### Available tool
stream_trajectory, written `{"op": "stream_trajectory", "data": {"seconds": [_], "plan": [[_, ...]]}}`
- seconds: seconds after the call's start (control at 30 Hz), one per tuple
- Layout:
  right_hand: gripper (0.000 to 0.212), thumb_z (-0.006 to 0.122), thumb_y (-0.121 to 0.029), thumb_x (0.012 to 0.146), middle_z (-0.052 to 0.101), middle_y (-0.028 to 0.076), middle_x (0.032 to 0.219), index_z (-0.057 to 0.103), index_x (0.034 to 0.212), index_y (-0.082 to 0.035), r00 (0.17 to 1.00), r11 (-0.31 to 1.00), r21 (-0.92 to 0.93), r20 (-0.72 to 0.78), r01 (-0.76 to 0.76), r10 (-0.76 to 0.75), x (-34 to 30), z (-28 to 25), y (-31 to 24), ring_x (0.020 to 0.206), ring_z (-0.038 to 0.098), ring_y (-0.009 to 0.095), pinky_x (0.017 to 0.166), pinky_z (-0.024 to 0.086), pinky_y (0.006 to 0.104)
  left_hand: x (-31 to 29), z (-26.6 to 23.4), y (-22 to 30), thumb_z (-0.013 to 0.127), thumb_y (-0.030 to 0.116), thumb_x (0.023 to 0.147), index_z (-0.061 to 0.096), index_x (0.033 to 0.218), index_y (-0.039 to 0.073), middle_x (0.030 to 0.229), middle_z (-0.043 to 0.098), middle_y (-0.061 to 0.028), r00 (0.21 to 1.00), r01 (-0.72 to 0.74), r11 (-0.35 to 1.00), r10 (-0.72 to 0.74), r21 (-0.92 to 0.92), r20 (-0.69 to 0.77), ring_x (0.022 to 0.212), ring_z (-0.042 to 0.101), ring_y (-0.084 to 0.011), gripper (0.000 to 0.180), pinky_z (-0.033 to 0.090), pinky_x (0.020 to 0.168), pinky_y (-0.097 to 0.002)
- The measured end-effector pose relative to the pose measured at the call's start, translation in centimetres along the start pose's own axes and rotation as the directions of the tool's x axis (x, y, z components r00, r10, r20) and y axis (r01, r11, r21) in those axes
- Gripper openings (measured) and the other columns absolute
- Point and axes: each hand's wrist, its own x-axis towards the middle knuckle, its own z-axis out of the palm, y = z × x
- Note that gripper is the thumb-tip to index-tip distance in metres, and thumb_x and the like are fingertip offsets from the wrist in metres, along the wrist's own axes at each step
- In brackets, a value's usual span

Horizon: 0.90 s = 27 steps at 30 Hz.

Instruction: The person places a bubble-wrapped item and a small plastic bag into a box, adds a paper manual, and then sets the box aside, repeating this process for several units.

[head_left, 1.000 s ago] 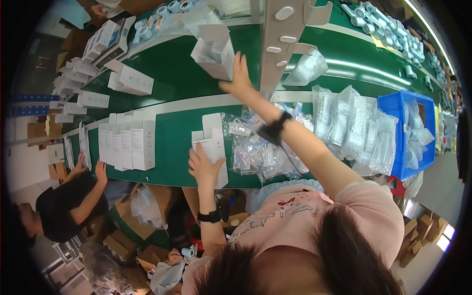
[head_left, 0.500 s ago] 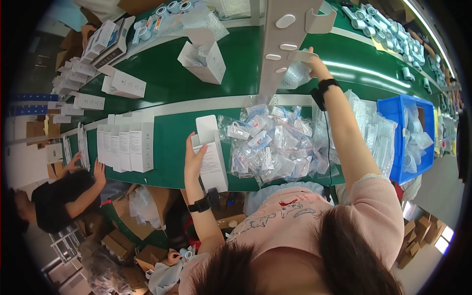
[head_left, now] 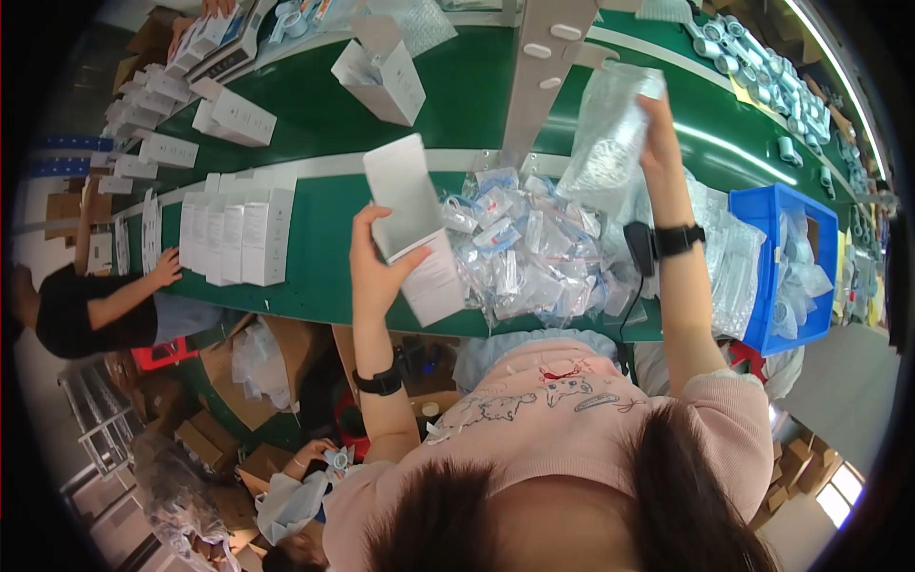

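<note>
My left hand (head_left: 375, 259) grips a white cardboard box (head_left: 437, 288), thumb across its front and fingers behind. The box tilts at the table's near edge, with its long top flap (head_left: 396, 176) standing up and open. Raised over the far side of the table, my right hand (head_left: 658, 138) is closed on a clear bubble-wrap pouch (head_left: 605, 143). What the pouch contains, if anything, I cannot make out. Between my hands lies a heap of small clear plastic bags (head_left: 534, 253) with cables and small parts inside.
Several upright white boxes (head_left: 238, 234) stand in a row to the left. An open box (head_left: 381, 86) sits beyond the metal post (head_left: 543, 76). More bubble-wrap pouches (head_left: 729, 267) and a blue crate (head_left: 758, 286) are on the right. Another person's hand (head_left: 169, 267) rests at far left.
My right hand has come back from behind the post with the bubble-wrap pouch, now in full view. The box in my left hand has tilted and moved slightly right, its flap nearer the heap.
</note>
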Motion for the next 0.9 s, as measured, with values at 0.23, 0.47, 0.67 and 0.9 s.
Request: {"op": "stream_trajectory", "data": {"seconds": [0.23,0.47,0.67,0.9], "plan": [[0.045,0.057,-0.014,0.077,0.052,0.008,0.102,0.038,0.117,-0.005,0.961,0.875,0.423,-0.236,0.233,-0.142,-9.0,12.8,-1.8,0.092,0.053,0.021,0.086,0.043,0.0346,-1.6,6.5,4.0,0.080,0.010,0.056,0.035,0.104,0.005,0.110,0.047,-0.0187,0.999,0.015,0.998,-0.012,0.058,-0.046,0.105,0.049,-0.0286,0.066,0.039,0.088,-0.0341],[0.057,0.068,-0.009,0.068,0.045,0.011,0.107,0.035,0.115,-0.005,0.580,0.531,-0.508,-0.073,0.678,-0.811,-10.7,18.4,2.8,0.098,0.046,0.025,0.085,0.038,0.0332,-3.3,9.3,3.7,0.082,0.009,0.054,0.027,0.098,0.007,0.115,0.041,-0.0233,0.904,-0.119,0.961,0.210,0.251,-0.373,0.104,0.045,-0.0367,0.070,0.039,0.085,-0.0410],[0.048,0.068,-0.007,0.064,0.043,0.015,0.110,0.048,0.107,-0.005,0.828,0.583,-0.592,0.329,0.556,-0.455,-11.9,19.3,2.4,0.102,0.044,0.030,0.084,0.039,0.0355,-2.2,8.2,2.5,0.081,0.007,0.056,0.025,0.097,0.008,0.119,0.036,-0.0240,0.860,-0.307,0.907,0.394,0.288,-0.325,0.106,0.042,-0.0377,0.070,0.037,0.087,-0.0437],[0.024,0.054,0.000,0.073,0.047,0.017,0.111,0.060,0.096,-0.004,0.784,0.696,-0.404,0.485,0.594,-0.388,-11.3,15.5,6.7,0.103,0.047,0.035,0.078,0.044,0.0384,-0.4,4.1,-2.1,0.081,0.005,0.054,0.024,0.098,0.009,0.120,0.037,-0.0234,0.697,-0.534,0.819,0.568,0.211,-0.438,0.105,0.043,-0.0372,0.071,0.037,0.088,-0.0439]]}}
